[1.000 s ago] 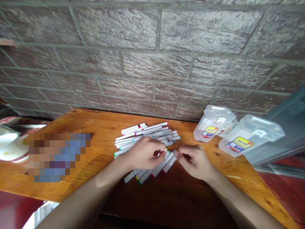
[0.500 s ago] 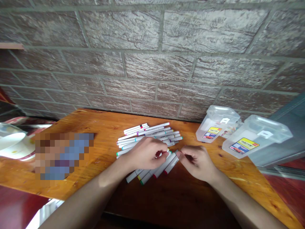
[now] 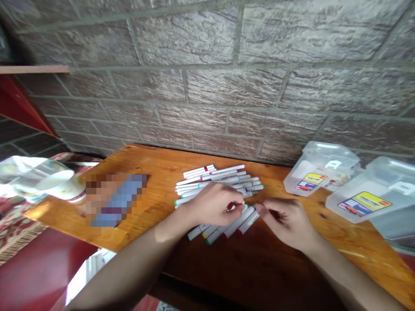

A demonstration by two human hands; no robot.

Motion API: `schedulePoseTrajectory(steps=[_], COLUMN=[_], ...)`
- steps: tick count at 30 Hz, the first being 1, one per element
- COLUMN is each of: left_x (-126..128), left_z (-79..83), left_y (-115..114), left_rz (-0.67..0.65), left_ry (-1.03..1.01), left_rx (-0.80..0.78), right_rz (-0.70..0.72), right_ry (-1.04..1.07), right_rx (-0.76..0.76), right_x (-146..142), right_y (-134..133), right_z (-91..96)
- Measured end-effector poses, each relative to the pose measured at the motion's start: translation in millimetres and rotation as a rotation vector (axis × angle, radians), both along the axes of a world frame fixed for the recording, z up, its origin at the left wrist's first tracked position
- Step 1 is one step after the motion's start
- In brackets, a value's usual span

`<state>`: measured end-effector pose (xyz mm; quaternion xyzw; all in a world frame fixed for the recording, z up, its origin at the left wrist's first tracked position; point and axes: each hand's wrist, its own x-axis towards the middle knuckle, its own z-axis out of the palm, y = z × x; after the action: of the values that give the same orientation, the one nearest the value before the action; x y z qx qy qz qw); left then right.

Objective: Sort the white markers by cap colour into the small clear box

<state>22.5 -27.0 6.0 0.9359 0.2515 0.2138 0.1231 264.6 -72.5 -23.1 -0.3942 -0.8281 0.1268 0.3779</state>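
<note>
Many white markers with coloured ends lie in front of me in a loose pile (image 3: 223, 174), with a slanted row of thicker ones nearer. My left hand (image 3: 218, 205) rests over the middle of the markers, its thumb and forefinger curled to a pinch at the upper ends of the near row. Part of that row is hidden under it. On the right, my right hand (image 3: 287, 220) has its thumb and fingertips closed at the upper end of the rightmost marker (image 3: 248, 222), which has a red lower end. That marker lies on the wooden table (image 3: 155, 172).
Two clear plastic boxes with yellow-and-blue labels, a farther box (image 3: 314, 170) and a nearer box (image 3: 369, 194), stand at the right. A white paper cup (image 3: 63, 185) is at the left, beside a blurred-out item (image 3: 116, 201). A brick wall (image 3: 207, 90) rises behind the table.
The view has swung left, so everything appears farther right. Both hands stay at about the same place on the markers.
</note>
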Motion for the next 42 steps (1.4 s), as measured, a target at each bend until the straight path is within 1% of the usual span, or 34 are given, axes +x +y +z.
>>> schedulePoseTrajectory(steps=[10,16,20,24,27,29,31,33,35,36,37,38,39,41,42], left_x=[0,-1,-1,0,-1,-1,-2,-3,-3,-3,-3,-2,-2,-2,-2], left_z=[0.3,-0.5,-4.4,-6.7,-5.7,-4.5,-3.7,-3.2,-3.0,-2.8,-2.7,-2.5,-2.4,-2.1,-2.1], left_y=[-1,0,3,4,3,3,3,4,4,4,5,5,5,5,5], left_rz=[0.006,-0.003,-0.006,-0.006,0.004,0.006,0.009,0.01,0.011,0.01,0.011,0.014,0.016,0.019,0.021], left_ry=[-0.009,-0.015,-0.042,-0.066,-0.072,-0.084,-0.105,-0.131,-0.154,-0.163,-0.17,-0.172,-0.175,-0.176,-0.174], left_rx=[0.012,-0.023,0.015,0.034,0.032,0.039,0.046,0.048,0.045,0.041,0.037,0.032,0.026,0.013,0.006], right_rz=[-0.01,-0.028,-0.063,-0.091,-0.117,-0.16,-0.238,-0.346,-0.467,-0.547,-0.678,-0.778,-0.826,-0.859,-0.837], right_ry=[-0.005,-0.015,-0.043,-0.059,-0.066,-0.066,-0.058,-0.047,-0.049,-0.07,-0.195,-0.323,-0.434,-0.618,-0.712], right_rx=[0.001,0.003,0.01,0.044,0.111,0.182,0.265,0.341,0.415,0.45,0.463,0.433,0.373,0.183,0.077], right_x=[-1,-4,-6,-8,-7,-2,9,26,49,61,73,85,95,111,116], right_y=[0,-1,-2,-3,-5,-7,-9,-9,-6,-3,1,7,13,28,36], right_z=[-0.2,0.7,2.8,3.8,7.6,15.4,30.1,51.8,77.6,90.4,102.2,112.4,120.5,130.2,132.1])
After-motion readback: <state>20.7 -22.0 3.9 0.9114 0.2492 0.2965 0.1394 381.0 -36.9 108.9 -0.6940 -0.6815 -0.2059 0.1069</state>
